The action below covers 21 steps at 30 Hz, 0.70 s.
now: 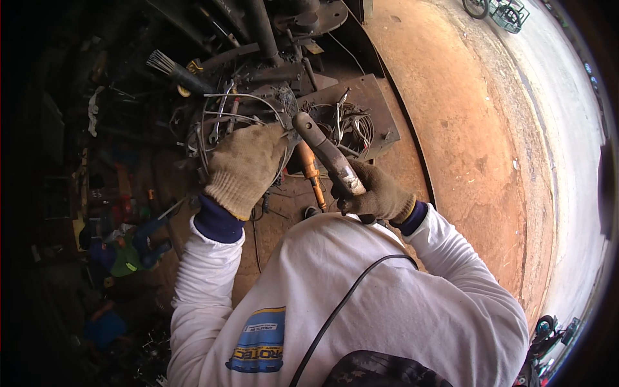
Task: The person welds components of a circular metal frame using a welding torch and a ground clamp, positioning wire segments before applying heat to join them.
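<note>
My right hand (pixel 382 193), in a tan knit glove, is closed around the lower end of a thick, curved, worn metal bar (pixel 330 157). The bar's rounded upper end has a hole and points up and left. My left hand (pixel 248 161), gloved alike, is curled beside a dark metal fixture (pixel 284 100) and loops of bare wire (pixel 242 97). Its fingertips are hidden, so whatever it grips does not show. Between the hands, a tool with an orange handle (pixel 309 166) points downward. Just beyond the bar, a wire coil (pixel 354 129) rests on a steel plate (pixel 382 119).
Wrenches (pixel 222 111) lie among the wires beyond my left hand. A dark holder of thin rods (pixel 169 66) stands at the far left. A person in green (pixel 126 258) is at the left. A black cable (pixel 335 309) crosses my shirt. Brown ground (pixel 451 97) stretches right.
</note>
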Motion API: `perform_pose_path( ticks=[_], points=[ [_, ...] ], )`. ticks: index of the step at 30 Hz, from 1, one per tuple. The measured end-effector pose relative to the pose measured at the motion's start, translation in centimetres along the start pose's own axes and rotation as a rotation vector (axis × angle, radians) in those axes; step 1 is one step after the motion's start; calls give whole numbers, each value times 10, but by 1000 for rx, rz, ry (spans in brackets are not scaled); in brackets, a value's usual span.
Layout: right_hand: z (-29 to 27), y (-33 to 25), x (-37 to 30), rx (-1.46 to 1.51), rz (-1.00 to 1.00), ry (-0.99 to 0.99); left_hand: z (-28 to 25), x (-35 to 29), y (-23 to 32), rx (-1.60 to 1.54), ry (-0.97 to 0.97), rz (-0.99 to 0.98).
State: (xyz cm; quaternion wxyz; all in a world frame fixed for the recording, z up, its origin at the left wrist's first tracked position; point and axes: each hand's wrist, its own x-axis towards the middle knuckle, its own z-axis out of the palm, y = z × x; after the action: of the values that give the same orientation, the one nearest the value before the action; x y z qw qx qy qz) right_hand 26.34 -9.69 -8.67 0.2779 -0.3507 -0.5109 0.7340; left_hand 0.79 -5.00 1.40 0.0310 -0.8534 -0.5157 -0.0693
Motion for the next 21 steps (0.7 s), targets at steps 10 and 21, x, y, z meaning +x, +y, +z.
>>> perform_pose_path(
  ticks=[10,21],
  points=[
    [4,-2,-3,15,-30,21,3,1,6,358,151,251],
    [0,10,-15,-6,-30,92,18,12,25,156,-124,54]
  ],
)
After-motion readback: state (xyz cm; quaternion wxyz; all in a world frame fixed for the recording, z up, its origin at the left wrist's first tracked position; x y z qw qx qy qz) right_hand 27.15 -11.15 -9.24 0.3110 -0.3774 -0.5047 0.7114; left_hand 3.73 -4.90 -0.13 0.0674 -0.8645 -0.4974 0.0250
